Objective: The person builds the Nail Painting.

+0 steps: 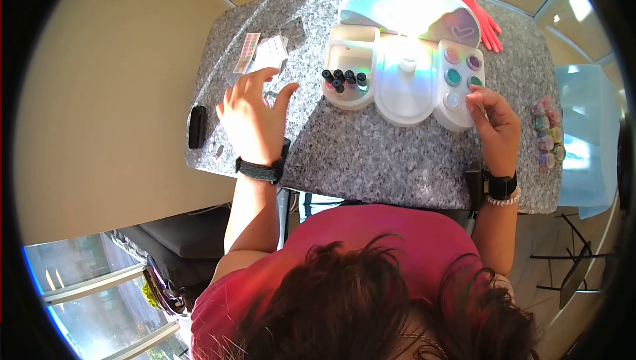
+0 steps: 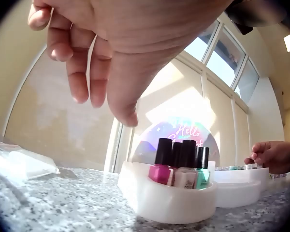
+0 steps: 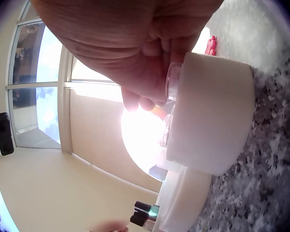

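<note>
My right hand (image 1: 497,124) is at the front right corner of a white case's right section (image 1: 456,122). Thumb and fingertips pinch a small clear jar (image 3: 173,81) at the section's top, mostly covered by the fingers in the head view. Several round glitter jars (image 1: 452,77) sit in that section, pink, purple, teal and silvery. My left hand (image 1: 255,118) hovers over the left of the table, fingers spread and loosely bent, holding nothing. Between the hands, nail polish bottles (image 2: 186,164) with black caps stand in the case's left section (image 2: 176,205).
The case's iridescent lid (image 1: 457,20) stands raised behind it. Sticker sheets (image 1: 270,52) and a black case (image 1: 197,127) lie at left. A red glove (image 1: 478,18) lies at the back right. More small jars (image 1: 547,136) are at the right on light blue plastic (image 1: 586,108).
</note>
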`<state>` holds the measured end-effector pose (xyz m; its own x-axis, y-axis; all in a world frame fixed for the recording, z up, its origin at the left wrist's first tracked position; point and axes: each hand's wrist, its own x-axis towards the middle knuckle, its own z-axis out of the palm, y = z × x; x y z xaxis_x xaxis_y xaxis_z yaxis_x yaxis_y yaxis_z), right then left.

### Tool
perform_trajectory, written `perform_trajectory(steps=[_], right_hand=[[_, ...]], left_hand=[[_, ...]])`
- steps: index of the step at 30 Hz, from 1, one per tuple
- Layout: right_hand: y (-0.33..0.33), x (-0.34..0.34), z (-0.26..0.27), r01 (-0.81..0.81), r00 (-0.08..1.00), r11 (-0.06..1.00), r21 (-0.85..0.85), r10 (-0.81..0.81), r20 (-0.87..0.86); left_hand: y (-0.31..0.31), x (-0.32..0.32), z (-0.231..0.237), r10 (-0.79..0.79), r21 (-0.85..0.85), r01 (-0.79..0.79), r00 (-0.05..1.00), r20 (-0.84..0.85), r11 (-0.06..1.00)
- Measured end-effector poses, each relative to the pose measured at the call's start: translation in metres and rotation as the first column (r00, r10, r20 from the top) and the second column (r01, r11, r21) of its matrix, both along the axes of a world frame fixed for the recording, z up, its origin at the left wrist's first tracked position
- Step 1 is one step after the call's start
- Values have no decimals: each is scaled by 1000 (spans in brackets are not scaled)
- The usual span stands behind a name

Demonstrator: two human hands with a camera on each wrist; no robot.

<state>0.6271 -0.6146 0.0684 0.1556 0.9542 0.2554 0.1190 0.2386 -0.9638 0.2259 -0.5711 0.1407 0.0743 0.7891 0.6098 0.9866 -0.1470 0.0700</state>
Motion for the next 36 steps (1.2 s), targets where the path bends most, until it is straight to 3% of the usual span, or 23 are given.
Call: perform_trajectory(steps=[3, 6, 10, 15, 18, 19, 20, 22, 24, 25, 28, 30, 32, 34, 36], right_hand=[[0, 0, 2, -15, 1000, 1000, -1, 15, 11], [1, 0, 1, -15, 1000, 1000, 10, 15, 12], [0, -1, 2, -7, 1000, 1000, -4, 7, 20], [2, 0, 1, -6, 1000, 1000, 11, 6, 18], [2, 0, 2, -1, 1000, 1000, -3, 1, -14], [2, 1, 2, -2, 1000, 1000, -3, 2, -4], [2, 1, 2, -3, 1000, 1000, -4, 3, 6], [1, 0, 3, 4, 1000, 1000, -13, -3, 2], [1, 0, 4, 6, 1000, 1000, -19, -6, -2], [1, 0, 3, 5, 1000, 1000, -21, -5, -9], [2, -1, 4, 6, 1000, 1000, -21, -6, -17], [1, -2, 4, 7, 1000, 1000, -19, -7, -17], [2, -1, 4, -5, 1000, 1000, -2, 5, -4], [2, -1, 5, -3, 1000, 1000, -2, 3, 0], [1, -1, 5, -1, 1000, 1000, -3, 1, 4]], left_hand=[[-1, -34, -7, 245, -440, -206, 969, 33, 874], [-7, -48, -17, 293, -471, -300, 952, -90, 830], [-4, -57, -29, 288, -505, -256, 957, -14, 824], [4, -59, -37, 296, -497, -278, 954, -43, 822], [2, -49, -31, 168, -419, -135, 985, 42, 898], [1, -42, -24, 37, -385, 26, 987, 156, 923], [-1, -32, -14, -95, -333, 183, 960, 263, 925], [-9, -6, 6, -130, -333, 240, 938, 321, 912], [-16, 13, 16, -318, -154, 426, 830, 457, 892], [-19, 21, 18, -332, -143, 449, 807, 488, 882], [-23, 39, 13, -452, -77, 522, 796, 403, 849], [-20, 46, -1, -465, -46, 543, 758, 457, 839], [-22, 55, -3, -441, -52, 472, 854, 275, 880], [-20, 60, -8, -430, -66, 466, 856, 288, 882], [-15, 64, -12, -406, 5, 410, 900, 162, 912]])
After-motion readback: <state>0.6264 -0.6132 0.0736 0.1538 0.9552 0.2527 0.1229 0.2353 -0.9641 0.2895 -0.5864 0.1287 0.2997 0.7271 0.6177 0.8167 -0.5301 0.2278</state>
